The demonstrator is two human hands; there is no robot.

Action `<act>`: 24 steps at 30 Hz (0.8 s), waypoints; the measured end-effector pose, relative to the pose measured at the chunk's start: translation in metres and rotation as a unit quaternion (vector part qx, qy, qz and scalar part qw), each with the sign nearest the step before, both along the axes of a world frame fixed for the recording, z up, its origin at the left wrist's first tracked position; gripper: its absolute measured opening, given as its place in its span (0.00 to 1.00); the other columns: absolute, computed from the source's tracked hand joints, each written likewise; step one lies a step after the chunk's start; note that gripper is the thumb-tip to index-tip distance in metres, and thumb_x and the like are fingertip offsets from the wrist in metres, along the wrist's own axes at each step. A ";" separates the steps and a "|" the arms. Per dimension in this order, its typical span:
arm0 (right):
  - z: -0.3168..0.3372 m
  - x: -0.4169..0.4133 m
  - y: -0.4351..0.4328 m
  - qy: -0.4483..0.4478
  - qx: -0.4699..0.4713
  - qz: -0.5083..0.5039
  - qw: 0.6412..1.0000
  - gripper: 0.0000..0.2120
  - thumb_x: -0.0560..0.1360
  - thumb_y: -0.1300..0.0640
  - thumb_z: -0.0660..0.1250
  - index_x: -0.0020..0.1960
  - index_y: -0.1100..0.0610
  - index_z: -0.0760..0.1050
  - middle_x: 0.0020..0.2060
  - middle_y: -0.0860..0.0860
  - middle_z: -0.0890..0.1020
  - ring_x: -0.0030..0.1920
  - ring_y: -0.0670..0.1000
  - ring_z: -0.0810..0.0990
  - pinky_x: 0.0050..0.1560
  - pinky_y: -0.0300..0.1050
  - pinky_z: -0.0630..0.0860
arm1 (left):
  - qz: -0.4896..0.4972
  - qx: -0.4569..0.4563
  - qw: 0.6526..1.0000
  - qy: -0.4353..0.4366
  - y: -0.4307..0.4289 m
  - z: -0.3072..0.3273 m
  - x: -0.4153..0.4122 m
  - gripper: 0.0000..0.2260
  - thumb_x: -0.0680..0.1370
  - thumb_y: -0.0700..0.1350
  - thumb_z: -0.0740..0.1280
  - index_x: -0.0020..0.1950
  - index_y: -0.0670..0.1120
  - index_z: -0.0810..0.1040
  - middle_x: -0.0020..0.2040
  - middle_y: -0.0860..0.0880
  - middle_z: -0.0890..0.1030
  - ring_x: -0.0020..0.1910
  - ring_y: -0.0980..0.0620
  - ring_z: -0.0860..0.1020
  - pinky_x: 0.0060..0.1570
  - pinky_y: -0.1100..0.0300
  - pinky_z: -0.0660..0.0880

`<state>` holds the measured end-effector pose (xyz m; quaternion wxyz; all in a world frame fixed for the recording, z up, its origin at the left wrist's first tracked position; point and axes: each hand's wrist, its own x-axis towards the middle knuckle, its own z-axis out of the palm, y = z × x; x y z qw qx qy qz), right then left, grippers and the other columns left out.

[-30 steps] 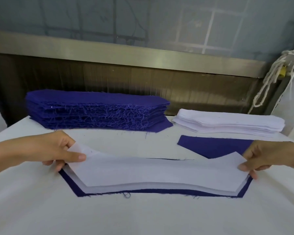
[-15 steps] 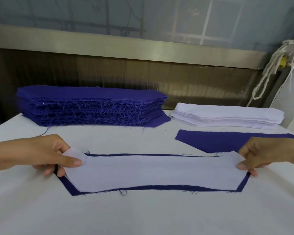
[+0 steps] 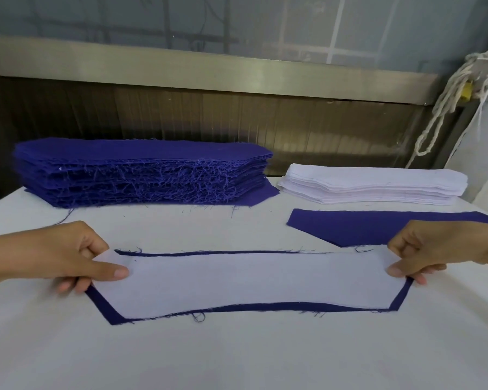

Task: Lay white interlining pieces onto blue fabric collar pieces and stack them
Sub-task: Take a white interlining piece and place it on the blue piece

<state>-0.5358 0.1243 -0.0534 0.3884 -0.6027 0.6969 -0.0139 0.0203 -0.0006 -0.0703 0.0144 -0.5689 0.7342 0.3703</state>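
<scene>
Near: interlining (image 3: pixel 251 282) flat on collar piece (image 3: pixel 107 312) on bench (image 3: pixel 237 358), blue margin all round. My left hand (image 3: pixel 68 257) pinches its left end, right hand (image 3: pixel 434 249) its right end. I judge: aligning step; next, let go and fetch spare piece (image 3: pixel 350 226). Far: blue stack (image 3: pixel 141 173), white stack (image 3: pixel 378 187).

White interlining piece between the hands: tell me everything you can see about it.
The white interlining piece is a thin, matte, long collar shape with angled ends. It lies flat on a blue collar piece, whose edge shows round most of it. The left hand pinches its left end, and the right hand pinches its right end.
</scene>
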 end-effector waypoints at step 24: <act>0.004 0.008 0.003 0.028 -0.006 0.015 0.999 0.13 0.68 0.42 0.76 0.31 0.48 0.79 0.33 0.51 0.85 0.30 0.42 0.77 0.33 0.32 0.72 | 0.002 -0.003 1.000 -0.017 0.003 0.005 -0.004 0.42 0.55 0.74 0.76 0.46 0.36 0.82 0.34 0.42 0.85 0.23 0.53 0.73 0.30 0.68 0.72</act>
